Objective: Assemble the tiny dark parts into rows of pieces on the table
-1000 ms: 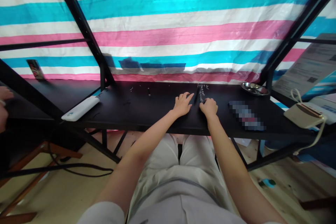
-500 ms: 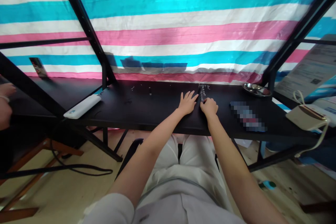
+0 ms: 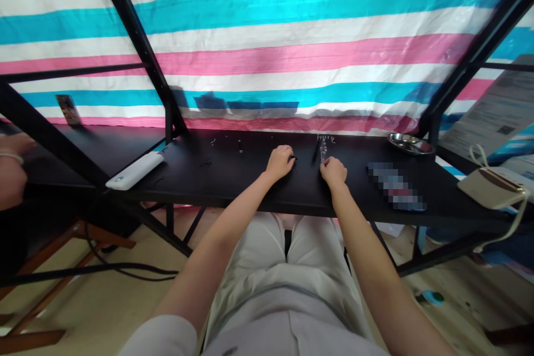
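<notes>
L hand [image 3: 279,162] is pulling away leftward from the dark stick [image 3: 316,152] it was lying beside, fingers now curling in vs. spread flat 0.5 s ago; a small dark bit is showing at its fingertips. Gap btwn L and R hand [image 3: 334,171] is widening. R hand is barely shifting.

Both arms reach forward, left hand [image 3: 279,162] curled, right hand [image 3: 334,171] loosely closed.

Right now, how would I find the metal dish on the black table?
Start at the black table before the striped tarp. Go along its far edge to the right corner post. The metal dish sits there, the only shiny, round thing, beyond the right hand.
</notes>
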A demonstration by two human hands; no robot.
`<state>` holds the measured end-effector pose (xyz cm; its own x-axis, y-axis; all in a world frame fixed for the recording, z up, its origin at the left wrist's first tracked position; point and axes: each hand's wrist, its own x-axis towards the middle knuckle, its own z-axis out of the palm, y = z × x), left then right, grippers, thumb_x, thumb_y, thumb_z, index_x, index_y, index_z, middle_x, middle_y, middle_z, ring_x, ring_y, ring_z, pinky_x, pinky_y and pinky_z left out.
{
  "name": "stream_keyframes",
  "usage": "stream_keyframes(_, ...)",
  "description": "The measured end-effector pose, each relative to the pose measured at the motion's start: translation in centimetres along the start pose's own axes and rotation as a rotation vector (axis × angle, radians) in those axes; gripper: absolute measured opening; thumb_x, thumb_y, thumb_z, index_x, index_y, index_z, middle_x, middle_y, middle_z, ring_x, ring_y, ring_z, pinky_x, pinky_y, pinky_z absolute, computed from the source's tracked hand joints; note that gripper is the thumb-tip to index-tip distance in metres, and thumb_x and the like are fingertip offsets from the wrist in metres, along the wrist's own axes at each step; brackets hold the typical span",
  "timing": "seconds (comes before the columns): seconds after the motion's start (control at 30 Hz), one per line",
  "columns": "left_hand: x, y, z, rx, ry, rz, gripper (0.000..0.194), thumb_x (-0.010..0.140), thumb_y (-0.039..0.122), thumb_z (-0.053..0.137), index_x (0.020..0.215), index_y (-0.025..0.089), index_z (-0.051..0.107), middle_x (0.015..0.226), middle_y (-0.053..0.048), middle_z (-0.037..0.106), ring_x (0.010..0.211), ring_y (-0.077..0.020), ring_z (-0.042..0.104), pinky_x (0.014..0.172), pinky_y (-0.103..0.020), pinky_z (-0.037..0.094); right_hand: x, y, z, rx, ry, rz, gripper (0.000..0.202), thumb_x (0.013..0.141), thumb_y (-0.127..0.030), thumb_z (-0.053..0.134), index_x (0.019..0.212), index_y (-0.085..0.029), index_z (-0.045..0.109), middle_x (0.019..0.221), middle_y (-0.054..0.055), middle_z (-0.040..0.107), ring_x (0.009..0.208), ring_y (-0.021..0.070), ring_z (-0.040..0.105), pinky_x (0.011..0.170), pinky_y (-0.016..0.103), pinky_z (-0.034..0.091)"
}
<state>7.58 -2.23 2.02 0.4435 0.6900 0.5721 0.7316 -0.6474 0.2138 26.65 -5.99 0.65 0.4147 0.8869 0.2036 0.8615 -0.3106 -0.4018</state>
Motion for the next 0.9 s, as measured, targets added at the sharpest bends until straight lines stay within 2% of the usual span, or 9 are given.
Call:
stream_keyframes(0.07, -0.7, -1.5, -0.9, -0.017, 0.033, -0.077, 0.006, 0.080, 0.021, 0.057, 0.085, 0.018, 0.057, 0.106, -0.006, 0.061, 0.103, -0.0209, 0.052, 0.086, -0.035, 0.041, -0.4, -0.4, 0.3, 0.014, -0.028, -0.056, 0.020, 0.084, -0.030, 0.049, 0.091, -0.018, 0.063, 0.097, 0.010, 0.064, 0.090, 0.0229, 0.060, 0.076, 0.033, 0.041)
stream_keyframes(0.17, -1.9, -3.0, -1.6, -0.049, 0.108, -0.199, 0.005, 0.080, 0.021, 0.057, 0.085, 0.019, 0.056, 0.105, -0.006, 0.062, 0.101, -0.0216, 0.053, 0.086, -0.037, 0.041, -1.0, -1.7, 0.8, 0.032, -0.078, -0.245, 0.018, 0.085, -0.031, 0.049, 0.090, -0.019, 0.062, 0.095, 0.007, 0.064, 0.087, 0.0193, 0.059, 0.072, 0.029, 0.041)
stream_keyframes(0.27, -2.7, -3.5, -1.6, -0.088, 0.189, -0.305, 0.005, 0.081, 0.020, 0.056, 0.086, 0.019, 0.055, 0.100, -0.006, 0.062, 0.095, -0.0211, 0.054, 0.084, -0.036, 0.042, -1.2, -3.6, 1.1, -0.006, -0.098, -0.474, 0.017, 0.086, -0.027, 0.048, 0.091, -0.018, 0.061, 0.097, 0.007, 0.063, 0.088, 0.0175, 0.058, 0.072, 0.026, 0.040)
stream_keyframes(0.37, -2.9, -3.6, -1.5, -0.121, 0.247, -0.325, 0.005, 0.081, 0.020, 0.055, 0.086, 0.019, 0.055, 0.097, -0.005, 0.062, 0.093, -0.0205, 0.054, 0.083, -0.035, 0.042, -0.7, -5.4, 1.5, -0.061, -0.113, -0.596, 0.016, 0.085, -0.024, 0.047, 0.092, -0.017, 0.060, 0.098, 0.009, 0.063, 0.090, 0.0180, 0.057, 0.074, 0.026, 0.039)
stream_keyframes(0.57, -2.9, -3.8, -1.6, -0.135, 0.271, -0.272, 0.004, 0.081, 0.019, 0.057, 0.085, 0.019, 0.056, 0.095, -0.004, 0.062, 0.090, -0.0189, 0.053, 0.084, -0.033, 0.042, 0.3, -6.8, 2.4, 0.020, -0.155, -0.611, 0.016, 0.086, -0.027, 0.048, 0.094, -0.017, 0.059, 0.093, 0.006, 0.063, 0.080, 0.0159, 0.056, 0.068, 0.024, 0.037)
stream_keyframes(0.9, -2.9, -3.3, -2.0, -0.144, 0.265, -0.232, 0.007, 0.084, 0.025, 0.054, 0.087, 0.019, 0.057, 0.097, -0.005, 0.062, 0.093, -0.0182, 0.054, 0.087, -0.033, 0.042, -0.6, -6.5, 2.4, -0.043, -0.045, -0.690, 0.017, 0.088, -0.025, 0.043, 0.094, -0.018, 0.057, 0.095, 0.008, 0.063, 0.087, 0.0186, 0.056, 0.071, 0.026, 0.036)
